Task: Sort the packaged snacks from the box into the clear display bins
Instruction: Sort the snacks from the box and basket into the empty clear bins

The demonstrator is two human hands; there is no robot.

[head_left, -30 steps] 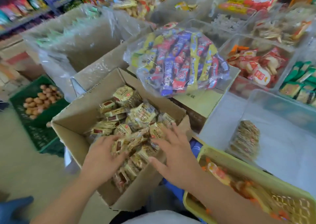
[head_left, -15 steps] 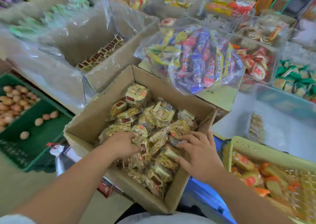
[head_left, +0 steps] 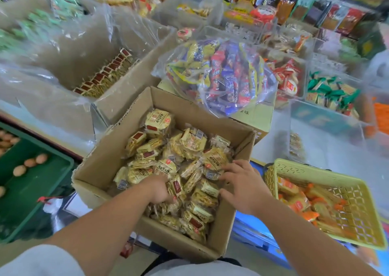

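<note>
While both forearms reach down into the brown box (head_left: 101, 155), the left hand (head_left: 160, 188) is sunk in the heap of snack packets (head_left: 189, 147), knuckles up, fingers curled down and closing on a few of them; fingertips hidden in the pile. Right hand (head_left: 244, 185) lies on top of the heap near the box's right wall, fingers spread wide and fairly straight, pressing on packets, thumb stuck out to the side. Packets are yellow and clear wrap, some with dark red labels, loose and jumbled, filling most of the box. Nearest clear bin (head_left: 294, 115) stands just right of the box and beyond it, with a small stack of packets (head_left: 295, 147) against its near wall. Farther bins hold red-and-white packs (head_left: 288, 79) and green packs (head_left: 328, 92). A clear bag of blue, red and yellow bars (head_left: 221, 75) rests on a carton behind the box. Yellow basket (head_left: 315, 170) with orange packs at right; green crate (head_left: 42, 191) with eggs at left, low down.
</note>
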